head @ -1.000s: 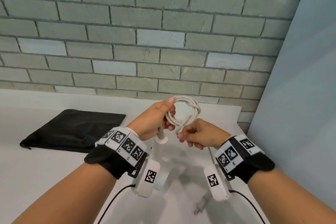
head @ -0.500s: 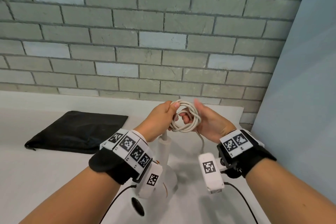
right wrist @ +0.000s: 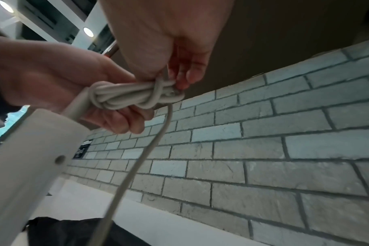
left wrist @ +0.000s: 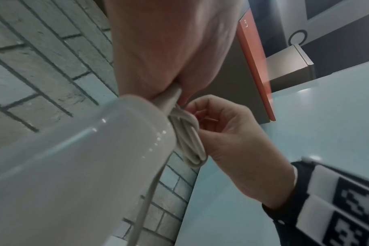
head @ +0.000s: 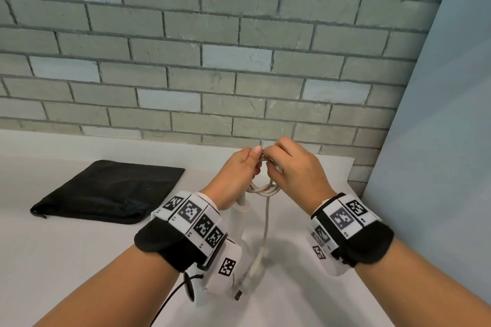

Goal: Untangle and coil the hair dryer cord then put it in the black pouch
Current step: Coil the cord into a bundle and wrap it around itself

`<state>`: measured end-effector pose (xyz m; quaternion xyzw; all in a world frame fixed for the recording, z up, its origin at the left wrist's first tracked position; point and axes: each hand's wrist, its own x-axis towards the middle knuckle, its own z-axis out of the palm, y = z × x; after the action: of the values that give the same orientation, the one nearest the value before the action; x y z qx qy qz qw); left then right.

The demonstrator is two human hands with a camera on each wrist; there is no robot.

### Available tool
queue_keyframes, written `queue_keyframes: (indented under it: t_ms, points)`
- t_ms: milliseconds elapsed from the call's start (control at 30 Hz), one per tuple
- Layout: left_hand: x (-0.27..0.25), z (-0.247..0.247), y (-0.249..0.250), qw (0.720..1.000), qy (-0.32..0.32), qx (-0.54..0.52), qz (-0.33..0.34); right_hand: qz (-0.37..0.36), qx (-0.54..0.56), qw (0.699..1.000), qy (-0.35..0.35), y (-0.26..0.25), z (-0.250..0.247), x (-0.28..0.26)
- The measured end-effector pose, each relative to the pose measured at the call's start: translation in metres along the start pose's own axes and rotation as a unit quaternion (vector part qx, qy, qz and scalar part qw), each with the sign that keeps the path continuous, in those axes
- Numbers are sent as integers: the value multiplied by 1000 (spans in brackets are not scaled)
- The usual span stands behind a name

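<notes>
Gripping the smooth round cord (right wrist: 124, 96) coil: left hand (head: 236, 172); right hand (head: 292, 167) pinches too.

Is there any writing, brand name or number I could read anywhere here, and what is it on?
Nothing reads clearly.
Wristbands: square black-and-white codes with tiny digits beside them, too small to read.
Orange panel: a small mark, blurred.
Dark label low in the right wrist view: blurred.
Cord, black pouch: no writing shows.
</notes>
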<state>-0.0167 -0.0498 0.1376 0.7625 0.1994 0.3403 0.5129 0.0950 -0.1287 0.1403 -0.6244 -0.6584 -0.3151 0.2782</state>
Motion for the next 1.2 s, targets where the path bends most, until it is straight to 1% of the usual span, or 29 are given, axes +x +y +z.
queue_keyframes:
  t_ms: [67, 133, 233, 300, 367, 400, 467, 500, 533, 600, 633, 667, 700, 767, 833, 867, 933, 1000, 1067, 1100, 1133, 1167, 1200]
  points:
    - [-1, 1, 0, 1000, -2, -10, -3, 2, -66, 998, -4, -6, -3, 2]
    - [-2, 3, 0, 1000, -7, -11, -9, 12, -76, 997, -21, -10, -7, 4]
    - [-2, 5, -1, 1000, -8, -4, -13, 18, -106, 992, -74, -16, -11, 13]
    - [0, 3, -3, 1000, -2, 23, -8, 32, -101, 984, -141, -22, -16, 19]
    - [2, -1, -6, 998, 14, 55, 2, 73, -55, 975, -202, -22, -20, 21]
    - [3, -3, -7, 998, 25, 64, 9, 84, -21, 974, -208, -22, -22, 18]
    - [6, -5, -9, 996, 43, 74, 22, 81, 33, 980, -177, -24, -27, 14]
    - [6, -6, -9, 995, 48, 80, 24, 89, 63, 981, -161, -26, -28, 12]
    - [6, -6, -9, 994, 56, 86, 25, 113, 107, 975, -158, -26, -29, 12]
    - [6, -6, -8, 992, 74, 100, 28, 183, 221, 939, -188, -27, -31, 11]
    - [6, -7, -7, 991, 80, 106, 28, 205, 270, 919, -202, -26, -32, 9]
    - [6, -9, -7, 990, 85, 111, 27, 209, 302, 905, -217, -25, -34, 7]
    - [6, -10, -7, 989, 88, 117, 25, 203, 322, 897, -227, -24, -35, 5]
    - [6, -13, -8, 987, 94, 128, 23, 190, 341, 893, -223, -20, -39, 3]
    - [5, -13, -9, 984, 102, 145, 33, 214, 354, 889, -196, -17, -44, 7]
    - [5, -13, -9, 981, 106, 160, 41, 236, 364, 881, -187, -16, -46, 10]
    - [6, -12, -9, 974, 118, 188, 49, 279, 384, 858, -198, -15, -48, 14]
    - [6, -13, -10, 969, 134, 200, 53, 308, 413, 825, -234, -13, -50, 12]
    - [6, -17, -12, 966, 148, 206, 56, 301, 471, 787, -259, -11, -53, 5]
    - [6, -20, -12, 965, 152, 206, 53, 284, 494, 775, -273, -9, -54, 1]
    - [6, -22, -12, 965, 153, 207, 50, 269, 508, 768, -282, -8, -55, -1]
    - [6, -23, -13, 964, 152, 210, 51, 262, 515, 768, -277, -7, -55, -2]
    - [6, -24, -13, 963, 150, 216, 55, 268, 517, 772, -253, -6, -55, -1]
